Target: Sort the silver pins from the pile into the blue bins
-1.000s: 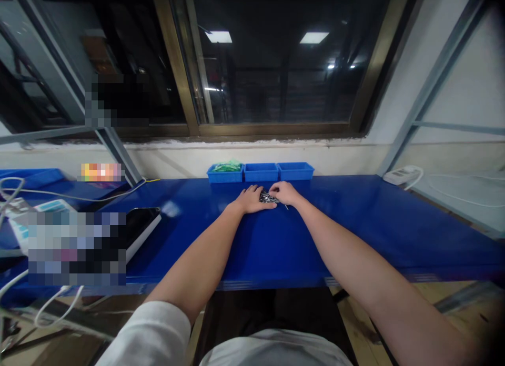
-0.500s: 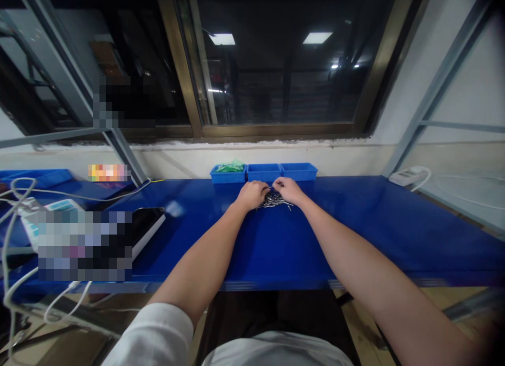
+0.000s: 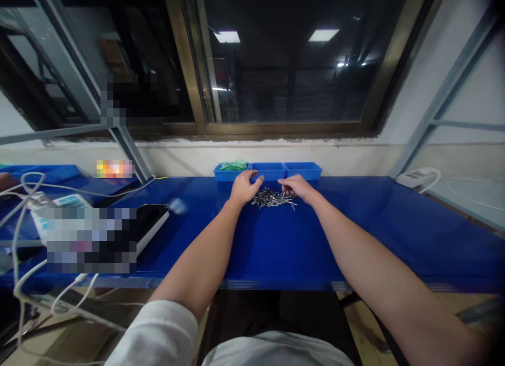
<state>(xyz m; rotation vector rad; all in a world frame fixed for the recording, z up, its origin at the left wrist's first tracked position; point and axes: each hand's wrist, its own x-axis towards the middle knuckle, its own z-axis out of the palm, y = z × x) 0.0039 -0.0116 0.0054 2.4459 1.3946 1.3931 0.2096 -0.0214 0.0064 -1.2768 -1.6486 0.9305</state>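
Observation:
A loose pile of thin, short metal rods (image 3: 272,199), silvery with some dark parts, lies on the blue table. My left hand (image 3: 245,188) hovers at the pile's left edge, its thumb and fingers apart with nothing visible between them. On the other side, my right hand (image 3: 299,187) is over the pile's right edge, its fingers bent and drawn together. Whatever may be in that pinch is too small to make out. Just behind the hands stand a blue bin with green plastic packaging (image 3: 233,166), a middle blue bin (image 3: 268,171) and a right blue bin (image 3: 303,170).
At left on the table are a dark tablet-like device (image 3: 152,219), partly blurred out, and white cables (image 3: 18,240). A white power strip (image 3: 416,176) sits at the right back. Metal frame posts flank the table (image 3: 276,250); a window is behind. Part of another person's hand (image 3: 7,181) shows far left.
My hands have moved apart above the pile, uncovering more rods. My left hand has opened; earlier both hands met around a thin piece. The view has shifted slightly.

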